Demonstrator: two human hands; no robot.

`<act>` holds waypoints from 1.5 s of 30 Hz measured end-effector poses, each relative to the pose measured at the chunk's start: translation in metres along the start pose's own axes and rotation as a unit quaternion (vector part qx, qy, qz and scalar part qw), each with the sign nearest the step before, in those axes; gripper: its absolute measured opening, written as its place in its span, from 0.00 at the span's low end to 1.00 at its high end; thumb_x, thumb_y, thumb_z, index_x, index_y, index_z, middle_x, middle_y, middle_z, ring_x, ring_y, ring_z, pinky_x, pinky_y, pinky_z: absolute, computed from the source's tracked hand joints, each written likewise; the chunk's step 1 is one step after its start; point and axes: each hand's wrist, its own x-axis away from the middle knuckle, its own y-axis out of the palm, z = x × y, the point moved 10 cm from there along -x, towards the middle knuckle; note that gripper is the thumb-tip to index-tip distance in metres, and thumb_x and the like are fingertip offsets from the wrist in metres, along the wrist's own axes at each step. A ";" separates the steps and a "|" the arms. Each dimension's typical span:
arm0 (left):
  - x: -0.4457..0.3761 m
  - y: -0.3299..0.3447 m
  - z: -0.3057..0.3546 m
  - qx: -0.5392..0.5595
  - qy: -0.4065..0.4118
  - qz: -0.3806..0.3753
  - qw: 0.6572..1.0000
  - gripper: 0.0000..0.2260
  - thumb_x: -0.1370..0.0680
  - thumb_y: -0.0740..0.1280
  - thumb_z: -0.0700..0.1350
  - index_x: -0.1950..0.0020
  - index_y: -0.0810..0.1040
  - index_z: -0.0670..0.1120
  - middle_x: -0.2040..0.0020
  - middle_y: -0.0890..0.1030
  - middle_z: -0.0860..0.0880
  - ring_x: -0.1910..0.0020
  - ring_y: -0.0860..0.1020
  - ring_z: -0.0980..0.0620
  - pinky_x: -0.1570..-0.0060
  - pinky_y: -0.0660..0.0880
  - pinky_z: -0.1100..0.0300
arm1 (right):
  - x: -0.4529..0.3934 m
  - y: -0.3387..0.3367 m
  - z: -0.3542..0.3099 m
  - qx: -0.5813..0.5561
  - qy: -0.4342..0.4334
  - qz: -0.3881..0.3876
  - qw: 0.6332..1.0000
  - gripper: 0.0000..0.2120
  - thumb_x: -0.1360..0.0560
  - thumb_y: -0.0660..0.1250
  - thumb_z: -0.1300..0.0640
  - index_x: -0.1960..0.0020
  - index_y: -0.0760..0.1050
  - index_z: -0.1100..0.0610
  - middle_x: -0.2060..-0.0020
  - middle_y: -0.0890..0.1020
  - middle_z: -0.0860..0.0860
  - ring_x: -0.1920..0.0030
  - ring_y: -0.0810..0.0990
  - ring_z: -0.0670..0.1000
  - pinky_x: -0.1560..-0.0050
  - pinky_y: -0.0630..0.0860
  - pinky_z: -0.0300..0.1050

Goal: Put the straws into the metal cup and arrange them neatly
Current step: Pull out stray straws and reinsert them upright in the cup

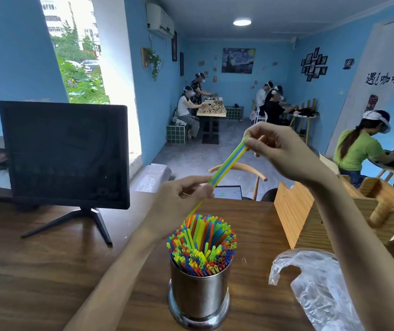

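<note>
A shiny metal cup (199,295) stands on the wooden table near the front edge, packed with many upright coloured straws (202,244). Above it I hold a small bunch of straws (230,162), yellow, blue and green, slanting up to the right. My left hand (186,194) grips the bunch near its lower end. My right hand (279,149) pinches its upper end. One yellow straw's lower tip reaches down to the straws standing in the cup.
A crumpled clear plastic bag (317,287) lies on the table right of the cup. A dark monitor (64,154) on a stand is at the left. Wooden boxes (334,213) stand at the right. Several people work at tables farther back.
</note>
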 end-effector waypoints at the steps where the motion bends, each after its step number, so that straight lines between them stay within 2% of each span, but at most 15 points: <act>1: 0.001 0.005 0.006 0.008 0.000 -0.009 1.000 0.05 0.21 0.72 0.47 0.46 0.83 0.53 0.58 0.88 0.52 0.55 0.85 0.57 0.55 0.77 0.68 | 0.000 0.004 0.001 -0.016 0.006 -0.006 1.000 0.06 0.18 0.66 0.56 0.49 0.79 0.58 0.61 0.81 0.48 0.62 0.77 0.44 0.57 0.74 0.37; 2: 0.002 0.008 0.008 0.014 0.000 -0.015 1.000 0.05 0.21 0.71 0.42 0.49 0.83 0.51 0.61 0.87 0.51 0.60 0.85 0.58 0.60 0.75 0.70 | 0.000 0.007 0.002 -0.035 0.013 -0.010 0.999 0.07 0.18 0.66 0.56 0.49 0.79 0.59 0.61 0.81 0.47 0.62 0.77 0.44 0.58 0.75 0.36; 4: 0.004 0.013 0.005 0.028 -0.024 -0.032 0.999 0.05 0.22 0.71 0.38 0.50 0.82 0.48 0.62 0.87 0.49 0.63 0.85 0.58 0.64 0.75 0.71 | 0.002 0.014 0.008 -0.083 0.038 -0.019 0.996 0.07 0.19 0.66 0.57 0.49 0.78 0.62 0.64 0.81 0.45 0.64 0.77 0.43 0.61 0.73 0.33; 6: 0.007 0.018 0.001 0.039 -0.070 -0.063 0.995 0.04 0.23 0.72 0.39 0.49 0.83 0.45 0.61 0.87 0.46 0.63 0.85 0.56 0.64 0.76 0.67 | 0.004 0.022 0.013 -0.143 0.068 -0.027 0.987 0.07 0.19 0.66 0.58 0.50 0.78 0.62 0.65 0.80 0.45 0.65 0.78 0.47 0.63 0.73 0.35; 9: 0.006 0.018 -0.008 0.063 -0.133 -0.076 0.986 0.07 0.23 0.72 0.41 0.46 0.82 0.41 0.60 0.87 0.45 0.64 0.84 0.56 0.66 0.76 0.67 | 0.004 0.031 0.021 -0.253 0.115 0.013 0.961 0.05 0.20 0.69 0.61 0.47 0.79 0.62 0.66 0.81 0.49 0.65 0.81 0.50 0.64 0.76 0.41; 11: 0.004 0.017 -0.009 0.085 -0.144 -0.062 0.984 0.07 0.23 0.72 0.41 0.46 0.83 0.41 0.59 0.87 0.44 0.63 0.85 0.55 0.68 0.75 0.68 | 0.005 0.042 0.024 -0.334 0.148 0.037 0.930 0.11 0.24 0.72 0.63 0.42 0.78 0.62 0.67 0.83 0.49 0.68 0.82 0.50 0.64 0.79 0.41; 13: 0.003 0.015 -0.006 0.113 -0.147 -0.034 0.982 0.07 0.23 0.72 0.42 0.46 0.83 0.41 0.59 0.87 0.43 0.65 0.85 0.55 0.70 0.75 0.67 | 0.007 0.058 0.025 -0.380 0.175 0.036 0.908 0.14 0.31 0.75 0.62 0.47 0.79 0.60 0.67 0.85 0.51 0.68 0.83 0.49 0.62 0.81 0.41; 15: 0.002 0.013 -0.006 0.128 -0.147 -0.013 0.981 0.07 0.22 0.71 0.42 0.47 0.83 0.42 0.60 0.87 0.43 0.66 0.84 0.54 0.70 0.77 0.66 | 0.010 0.074 0.026 -0.380 0.193 0.021 0.905 0.10 0.34 0.77 0.61 0.54 0.81 0.59 0.65 0.86 0.53 0.66 0.84 0.50 0.60 0.82 0.42; 17: 0.001 0.012 -0.004 0.136 -0.147 -0.003 0.980 0.05 0.23 0.72 0.42 0.48 0.83 0.44 0.59 0.87 0.43 0.64 0.85 0.52 0.69 0.79 0.64 | 0.013 0.083 0.028 -0.375 0.202 0.016 0.904 0.06 0.31 0.77 0.63 0.56 0.82 0.59 0.63 0.86 0.56 0.64 0.85 0.52 0.59 0.83 0.42; 23: 0.001 0.009 -0.013 0.128 -0.169 0.026 0.977 0.08 0.26 0.76 0.45 0.49 0.84 0.44 0.57 0.87 0.40 0.63 0.83 0.48 0.69 0.79 0.63 | 0.015 0.087 0.033 -0.365 0.223 0.019 0.904 0.03 0.25 0.74 0.64 0.52 0.83 0.62 0.56 0.87 0.61 0.64 0.83 0.52 0.60 0.82 0.40; 30: 0.001 0.013 -0.013 0.129 -0.178 0.018 0.975 0.16 0.33 0.77 0.50 0.50 0.83 0.43 0.56 0.87 0.39 0.67 0.82 0.51 0.70 0.80 0.62 | 0.016 0.087 0.029 -0.364 0.212 0.001 0.907 0.03 0.22 0.70 0.65 0.50 0.82 0.63 0.58 0.87 0.55 0.62 0.85 0.49 0.60 0.82 0.39; 36: 0.000 0.016 -0.013 0.140 -0.172 0.001 0.975 0.08 0.25 0.75 0.43 0.49 0.83 0.43 0.56 0.88 0.43 0.65 0.84 0.51 0.69 0.81 0.61 | 0.019 0.082 0.027 -0.346 0.195 0.016 0.918 0.04 0.23 0.72 0.64 0.49 0.82 0.63 0.54 0.85 0.65 0.59 0.85 0.52 0.56 0.83 0.43; 38: 0.001 0.017 -0.012 0.136 -0.167 -0.007 0.976 0.07 0.25 0.74 0.43 0.49 0.83 0.43 0.55 0.88 0.43 0.62 0.85 0.48 0.66 0.83 0.59 | 0.020 0.080 0.025 -0.343 0.186 0.022 0.921 0.05 0.24 0.73 0.63 0.49 0.82 0.63 0.58 0.84 0.64 0.60 0.84 0.51 0.58 0.82 0.41; 41: 0.003 0.016 -0.010 0.142 -0.157 -0.005 0.977 0.09 0.27 0.75 0.44 0.48 0.83 0.43 0.54 0.88 0.43 0.59 0.85 0.45 0.63 0.84 0.57 | 0.022 0.077 0.022 -0.348 0.173 0.040 0.921 0.06 0.25 0.74 0.63 0.49 0.80 0.63 0.64 0.82 0.56 0.62 0.84 0.50 0.60 0.80 0.40; 45: 0.006 0.013 -0.010 0.137 -0.148 0.005 0.980 0.08 0.26 0.75 0.42 0.48 0.83 0.44 0.54 0.87 0.42 0.55 0.86 0.40 0.61 0.84 0.54 | 0.022 0.076 0.018 -0.342 0.149 0.058 0.926 0.12 0.25 0.75 0.65 0.46 0.77 0.68 0.68 0.78 0.55 0.64 0.82 0.51 0.60 0.81 0.41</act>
